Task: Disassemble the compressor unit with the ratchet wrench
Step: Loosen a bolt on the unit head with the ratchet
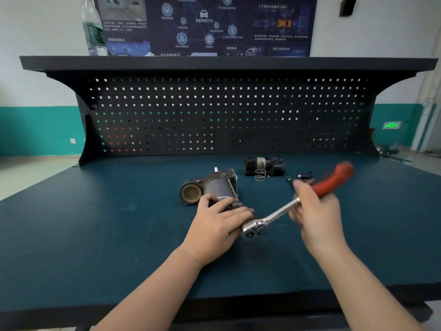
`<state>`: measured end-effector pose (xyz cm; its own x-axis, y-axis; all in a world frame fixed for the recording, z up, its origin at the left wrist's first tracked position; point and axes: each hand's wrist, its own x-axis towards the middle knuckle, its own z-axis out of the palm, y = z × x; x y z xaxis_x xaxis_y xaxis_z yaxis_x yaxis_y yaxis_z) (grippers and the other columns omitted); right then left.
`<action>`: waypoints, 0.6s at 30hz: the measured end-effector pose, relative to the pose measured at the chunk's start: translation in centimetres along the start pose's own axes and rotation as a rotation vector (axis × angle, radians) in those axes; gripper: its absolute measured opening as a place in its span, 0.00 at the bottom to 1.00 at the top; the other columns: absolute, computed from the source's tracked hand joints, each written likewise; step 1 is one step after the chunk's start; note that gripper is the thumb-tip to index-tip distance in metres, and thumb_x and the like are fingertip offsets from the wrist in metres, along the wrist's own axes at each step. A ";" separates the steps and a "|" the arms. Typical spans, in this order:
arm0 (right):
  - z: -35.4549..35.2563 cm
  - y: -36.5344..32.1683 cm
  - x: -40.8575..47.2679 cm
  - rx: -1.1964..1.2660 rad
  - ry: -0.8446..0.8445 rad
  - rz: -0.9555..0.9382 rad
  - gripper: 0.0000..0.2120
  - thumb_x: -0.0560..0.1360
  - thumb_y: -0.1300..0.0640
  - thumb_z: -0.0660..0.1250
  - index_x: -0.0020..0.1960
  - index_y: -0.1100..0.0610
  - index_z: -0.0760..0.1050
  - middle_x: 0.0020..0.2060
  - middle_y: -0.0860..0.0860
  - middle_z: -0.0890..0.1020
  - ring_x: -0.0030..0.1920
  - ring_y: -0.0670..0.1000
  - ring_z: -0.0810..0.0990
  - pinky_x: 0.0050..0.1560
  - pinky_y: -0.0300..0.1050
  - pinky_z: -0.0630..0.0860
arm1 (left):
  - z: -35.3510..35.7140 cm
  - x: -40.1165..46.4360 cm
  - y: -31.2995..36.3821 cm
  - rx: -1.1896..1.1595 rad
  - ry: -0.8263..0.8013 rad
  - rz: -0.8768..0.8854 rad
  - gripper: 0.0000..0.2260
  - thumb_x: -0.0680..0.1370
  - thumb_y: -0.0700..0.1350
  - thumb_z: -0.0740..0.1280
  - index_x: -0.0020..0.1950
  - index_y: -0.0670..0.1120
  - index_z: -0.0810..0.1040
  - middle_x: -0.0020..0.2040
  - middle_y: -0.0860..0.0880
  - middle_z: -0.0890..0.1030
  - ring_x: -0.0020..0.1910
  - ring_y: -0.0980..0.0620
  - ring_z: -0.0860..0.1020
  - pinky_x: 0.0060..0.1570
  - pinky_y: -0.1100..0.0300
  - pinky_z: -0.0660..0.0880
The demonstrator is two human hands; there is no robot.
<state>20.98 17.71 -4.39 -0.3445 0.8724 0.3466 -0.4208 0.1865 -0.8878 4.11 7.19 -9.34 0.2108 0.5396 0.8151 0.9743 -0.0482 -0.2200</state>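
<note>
Compressor unit (210,187) is laid on its side near bench centre, on the green mat (95,223), cylinder end toward 9 o'clock. It is pinned down by the left hand (214,225), fingers laid flat and close together over the near end, thumb hooked at the side, likely to stop it rolling under torque. Ratchet wrench (286,206) is gripped by the right hand (317,216), fingers curled round the shaft just below the red handle, which points to 1 o'clock; head is set at the unit's near end, fastener hidden. Handle is blurred, so swing is judged under way. Removed black part (263,165), spring (260,175) and small bits (304,176) are parked at 12–1 o'clock, close to the handle's arc. Open mat is left at 3 and 6 o'clock; front edge is well apart.
</note>
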 end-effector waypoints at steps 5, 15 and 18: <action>-1.4 3.9 1.2 0.224 0.113 0.325 0.15 0.77 0.58 0.64 0.34 0.56 0.64 0.18 0.49 0.64 0.16 0.45 0.56 0.20 0.35 0.53 | 0.9 0.6 -0.6 0.002 0.002 -0.060 0.09 0.76 0.46 0.63 0.51 0.52 0.82 0.51 0.61 0.82 0.53 0.53 0.79 0.52 0.48 0.70; 4.3 0.0 9.4 -0.405 -0.277 -0.137 0.14 0.73 0.60 0.68 0.32 0.58 0.66 0.18 0.48 0.68 0.19 0.46 0.65 0.21 0.36 0.63 | 2.5 3.2 -4.9 -0.111 -0.261 -0.222 0.15 0.72 0.46 0.68 0.58 0.55 0.80 0.56 0.62 0.80 0.58 0.52 0.77 0.52 0.48 0.64; 4.4 2.2 10.6 -0.183 -0.243 -0.066 0.15 0.74 0.62 0.66 0.31 0.58 0.65 0.18 0.48 0.65 0.19 0.47 0.63 0.22 0.38 0.61 | 3.1 2.9 -5.2 -0.077 -0.177 -0.193 0.17 0.70 0.44 0.68 0.58 0.57 0.80 0.53 0.63 0.81 0.54 0.52 0.79 0.48 0.49 0.69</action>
<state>12.73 25.41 -1.31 -0.5213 0.7264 0.4479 -0.2983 0.3367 -0.8931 -0.63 11.64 -7.46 0.0102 0.6833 0.7301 0.9997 0.0093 -0.0226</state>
